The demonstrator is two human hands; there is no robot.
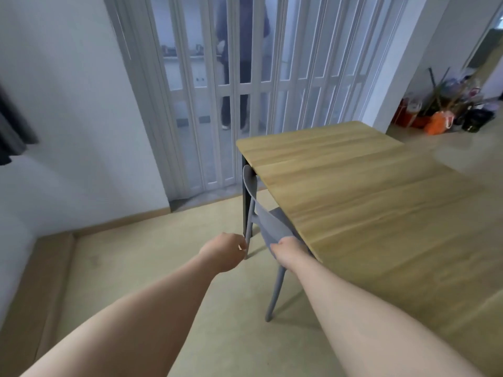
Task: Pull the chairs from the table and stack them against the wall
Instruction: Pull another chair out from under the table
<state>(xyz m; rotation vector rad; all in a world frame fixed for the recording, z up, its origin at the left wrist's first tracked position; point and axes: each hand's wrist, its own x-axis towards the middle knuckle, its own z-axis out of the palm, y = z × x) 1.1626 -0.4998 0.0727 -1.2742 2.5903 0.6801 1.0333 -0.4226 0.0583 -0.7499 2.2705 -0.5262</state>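
Head view, first chair being drawn out. At centre frame the right hand (287, 247) is clamped on the near edge of the grey chair (268, 223), fingers curled under it; the left hand (227, 250), just left of it, is curled with its fingertips at the chair's left edge, though whether it has a firm grip cannot be told. The chair sits mostly tucked beneath the wooden table (353, 191), its back by the table's dark leg and one grey leg on the floor (152, 257) below the hands. Judged step: pulling the chair clear of the tabletop. The next move calls for drawing it toward lower left, then carrying it to the white wall (68, 118) at upper left. Containers: only blurred bags (446, 115) at far right, contents indistinct.
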